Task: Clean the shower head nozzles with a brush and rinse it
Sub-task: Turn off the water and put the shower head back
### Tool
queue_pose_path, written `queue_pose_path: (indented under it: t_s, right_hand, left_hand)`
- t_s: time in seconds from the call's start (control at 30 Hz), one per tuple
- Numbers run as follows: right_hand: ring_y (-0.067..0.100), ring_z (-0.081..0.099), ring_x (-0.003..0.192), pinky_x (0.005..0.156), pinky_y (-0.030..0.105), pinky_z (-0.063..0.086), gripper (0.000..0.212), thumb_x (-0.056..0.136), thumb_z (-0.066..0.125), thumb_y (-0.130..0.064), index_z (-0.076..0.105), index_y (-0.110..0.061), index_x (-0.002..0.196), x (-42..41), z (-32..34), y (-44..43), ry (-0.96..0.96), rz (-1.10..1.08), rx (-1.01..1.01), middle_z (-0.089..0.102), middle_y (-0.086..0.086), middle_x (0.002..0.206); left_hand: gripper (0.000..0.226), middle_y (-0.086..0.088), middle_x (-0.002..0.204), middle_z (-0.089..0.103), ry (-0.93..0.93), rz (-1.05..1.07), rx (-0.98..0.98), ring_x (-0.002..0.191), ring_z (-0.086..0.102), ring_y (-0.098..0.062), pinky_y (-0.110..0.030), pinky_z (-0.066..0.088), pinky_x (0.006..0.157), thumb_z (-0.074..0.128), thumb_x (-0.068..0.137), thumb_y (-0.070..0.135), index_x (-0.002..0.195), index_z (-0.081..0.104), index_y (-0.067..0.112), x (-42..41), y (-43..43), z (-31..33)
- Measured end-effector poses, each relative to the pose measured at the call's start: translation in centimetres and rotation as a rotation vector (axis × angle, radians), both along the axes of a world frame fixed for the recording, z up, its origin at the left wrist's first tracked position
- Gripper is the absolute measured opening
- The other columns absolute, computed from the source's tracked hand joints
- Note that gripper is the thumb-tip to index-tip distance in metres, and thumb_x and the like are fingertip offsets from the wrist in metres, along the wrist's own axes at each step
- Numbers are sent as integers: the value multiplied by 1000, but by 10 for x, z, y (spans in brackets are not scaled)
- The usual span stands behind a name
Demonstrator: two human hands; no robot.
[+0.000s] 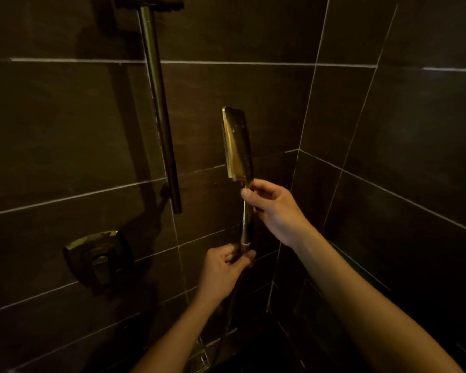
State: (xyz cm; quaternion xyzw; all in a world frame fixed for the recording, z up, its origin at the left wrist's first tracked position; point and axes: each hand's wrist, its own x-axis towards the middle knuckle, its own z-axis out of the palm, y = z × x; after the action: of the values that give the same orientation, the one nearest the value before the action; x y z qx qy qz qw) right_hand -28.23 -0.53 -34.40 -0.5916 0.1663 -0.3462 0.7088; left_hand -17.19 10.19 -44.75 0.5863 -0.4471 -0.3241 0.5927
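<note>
- Head view: a dim shower corner lined with dark brown tiles [253, 103] and pale grout lines.
- The shower head [237, 146], a flat brass-coloured rectangular handset, stands upright in front of the tiled wall, with its narrow edge turned toward the camera; its nozzle face cannot be made out.
- The right hand [272, 208] is just below the shower head, with thumb and fingers pinched around the top of its slim handle [246, 222].
- The left hand [223, 270] is well below the shower head, at the foot of the handle, with fingers closed around the joint where the hose [230, 319] begins.
- The hose drops straight down from the shower head's handle into the dark floor area.
- A vertical brass rail [159, 111] runs to the left of the shower head, apart from it, with a fitting at its top edge.
- A square brass valve control [97, 254] sits on the wall down and to the left of the shower head, near the left hand but not touching it.
</note>
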Motion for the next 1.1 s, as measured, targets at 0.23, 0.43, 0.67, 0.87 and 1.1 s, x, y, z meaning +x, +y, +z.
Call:
queue_pose_path:
  t_s: [0.23, 0.43, 0.67, 0.87, 1.1]
  right_hand:
    - [7, 66, 90, 82, 25, 55, 31, 93, 69, -17, 64, 7, 113, -9, 5, -5, 182, -26, -234, 65, 8, 100]
    - [7, 72, 90, 79, 27, 56, 15, 90, 75, -27, 74, -14, 97, -7, 1, -3, 362, -216, -476, 75, -1, 96]
    - [2, 69, 74, 62, 21, 55, 20, 90, 74, -36, 74, -17, 95, -7, -4, 4, 407, -464, -616, 73, -3, 84]
    - [8, 49, 62, 51, 19, 35, 28, 99, 60, -12, 65, -7, 126, -24, 3, -6, 176, 62, -203, 68, 20, 123]
    - [11, 51, 64, 50, 17, 39, 24, 88, 77, -13, 69, 0, 106, -15, -4, -6, 163, -55, -217, 58, 10, 84]
  left_hand:
    - [7, -1, 87, 79, -34, -116, 20, 84, 76, -14, -21, 57, 73, 72, 88, 13, 93, 76, 13, 6, 6, 2]
    - [4, 7, 72, 76, -43, -65, 90, 68, 71, -2, -12, 49, 60, 72, 89, 19, 90, 76, 18, -2, 8, 5]
    - [11, 3, 79, 77, -77, 14, 91, 72, 71, -3, -16, 54, 61, 74, 88, 23, 99, 76, 23, -5, 3, 3]
    - [13, -9, 94, 79, -35, -215, 36, 90, 76, -22, -31, 60, 83, 68, 91, 13, 99, 75, 6, 8, 8, 4]
    - [9, -5, 88, 79, -39, -126, 26, 84, 76, -15, -22, 57, 75, 71, 89, 14, 94, 77, 9, 2, 10, 2]
